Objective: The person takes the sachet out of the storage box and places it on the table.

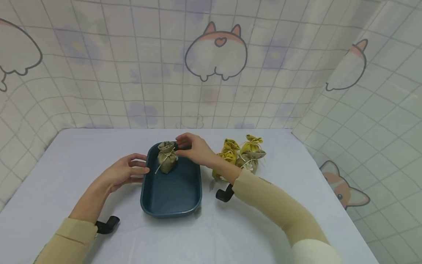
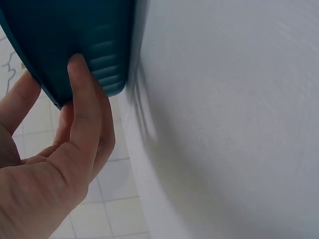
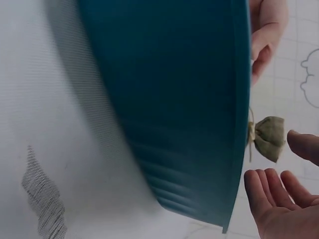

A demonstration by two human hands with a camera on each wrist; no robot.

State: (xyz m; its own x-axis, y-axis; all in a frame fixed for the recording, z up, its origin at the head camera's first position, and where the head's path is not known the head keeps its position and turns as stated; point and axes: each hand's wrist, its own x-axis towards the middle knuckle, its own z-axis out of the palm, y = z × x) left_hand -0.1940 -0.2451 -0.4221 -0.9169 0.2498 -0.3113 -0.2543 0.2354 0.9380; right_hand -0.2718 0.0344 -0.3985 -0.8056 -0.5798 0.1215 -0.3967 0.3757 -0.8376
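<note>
A small tan drawstring pouch (image 1: 167,158) with a pale cord stands in the far left part of a dark blue tray (image 1: 171,194). In the right wrist view the gathered top of the pouch (image 3: 270,139) shows above the tray rim. My right hand (image 1: 196,149) is over the tray's far right corner, beside the pouch, its thumb and fingers apart with nothing held. At the tray's left side my left hand (image 1: 124,170) touches the rim and outer wall with extended fingers. In the left wrist view a fingertip (image 2: 79,64) lies against the tray's wall.
Right of the tray, several pouches stand in a group: yellow ones (image 1: 252,143) and a tan one (image 1: 248,160) with a white flower. My right forearm passes in front of them. A patterned curtain (image 1: 165,73) hangs behind the white-covered table (image 1: 158,242).
</note>
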